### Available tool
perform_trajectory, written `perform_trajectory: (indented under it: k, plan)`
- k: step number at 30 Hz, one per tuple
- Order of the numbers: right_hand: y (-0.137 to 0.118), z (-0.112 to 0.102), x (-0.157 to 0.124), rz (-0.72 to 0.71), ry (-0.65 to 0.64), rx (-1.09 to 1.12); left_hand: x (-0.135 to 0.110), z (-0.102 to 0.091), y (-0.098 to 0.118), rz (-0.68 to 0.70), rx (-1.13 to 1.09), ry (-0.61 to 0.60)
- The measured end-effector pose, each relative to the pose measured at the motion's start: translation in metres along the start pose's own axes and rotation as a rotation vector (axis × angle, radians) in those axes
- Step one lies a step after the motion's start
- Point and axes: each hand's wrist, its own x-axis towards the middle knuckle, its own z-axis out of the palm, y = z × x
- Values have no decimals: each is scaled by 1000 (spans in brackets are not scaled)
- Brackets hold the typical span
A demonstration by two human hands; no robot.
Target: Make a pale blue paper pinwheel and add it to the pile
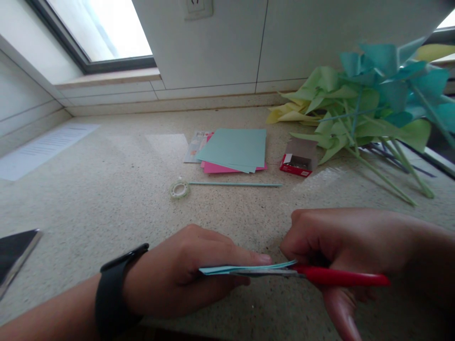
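Observation:
My left hand [185,274], with a black watch on the wrist, pinches a folded light-blue paper [234,269] held edge-on just above the counter. My right hand [341,246] grips red-handled scissors [337,276] whose blades run into the paper's right edge. Both hands are closed, near the counter's front edge.
On the speckled counter [106,199] lie a stack of blue and pink paper sheets [232,150], a tape roll [179,189], a thin blue stick [234,184], a small red box [300,157], a pile of green and teal paper pinwheels [369,104], a printed sheet [42,149] and a phone [14,255].

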Motion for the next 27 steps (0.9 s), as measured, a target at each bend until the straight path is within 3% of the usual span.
perform_trajectory:
  k: [7,11,13,15,18,20,24,27]
  plan:
    - [6,-8,-6,-81,20,-55,2,-3,7,-26,80,2]
    - [20,-17,-11,-192,105,21,2,-6,11,-49,60,38]
    - [24,-20,-11,-271,251,116,0,-6,12,-63,28,61]
    - [22,-21,-9,-298,483,130,-2,-5,11,-79,15,97]
    - [16,-18,-3,-230,818,-105,-5,-5,8,-86,1,140]
    - [13,-16,2,-167,966,-346,-6,-5,7,-78,-56,154]
    - [18,-11,8,-47,1131,-697,-5,-6,3,-99,-296,184]
    - [20,-4,7,26,1146,-831,-6,-3,0,-120,-538,190]
